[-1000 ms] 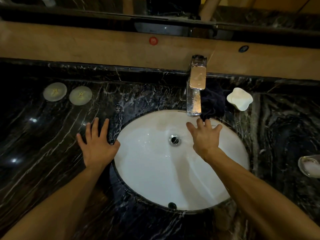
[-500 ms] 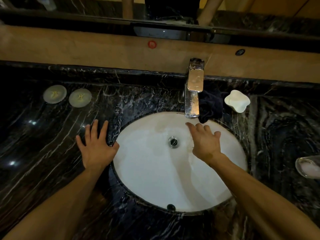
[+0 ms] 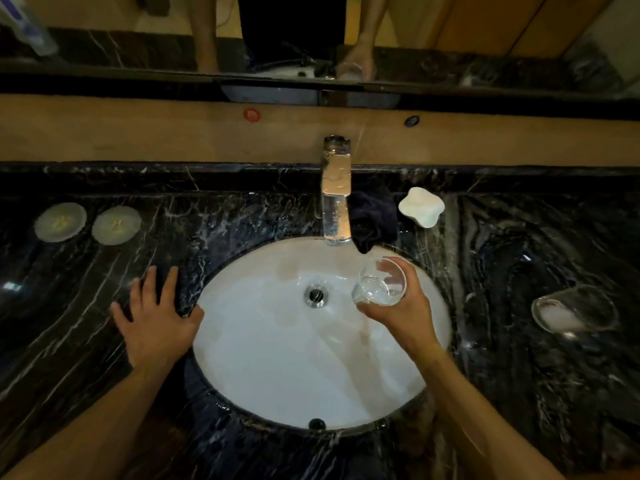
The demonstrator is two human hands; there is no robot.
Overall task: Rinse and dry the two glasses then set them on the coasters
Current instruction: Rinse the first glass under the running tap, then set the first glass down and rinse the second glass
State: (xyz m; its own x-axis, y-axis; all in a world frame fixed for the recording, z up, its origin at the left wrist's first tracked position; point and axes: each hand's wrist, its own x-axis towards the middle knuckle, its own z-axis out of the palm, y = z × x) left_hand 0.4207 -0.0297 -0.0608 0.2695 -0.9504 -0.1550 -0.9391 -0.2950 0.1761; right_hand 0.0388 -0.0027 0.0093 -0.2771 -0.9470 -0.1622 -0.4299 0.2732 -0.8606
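My right hand (image 3: 398,315) grips a clear glass (image 3: 381,282) over the right side of the white sink basin (image 3: 277,358), just below and right of the chrome faucet (image 3: 336,202). The glass tilts toward the left with its mouth facing up at me. A second clear glass (image 3: 575,310) lies on its side on the dark marble counter at the right. Two round pale coasters (image 3: 60,221) (image 3: 116,225) sit side by side at the counter's back left. My left hand (image 3: 156,323) rests flat on the counter at the basin's left rim.
A dark cloth (image 3: 374,216) is bunched behind the faucet's right side. A white soap dish (image 3: 420,206) stands beyond it. The drain (image 3: 316,295) sits mid-basin. A tan ledge and a mirror run along the back.
My right hand was empty with straight fingers under the faucet; now it grips a glass further right over the basin. The left hand has stayed on the counter.
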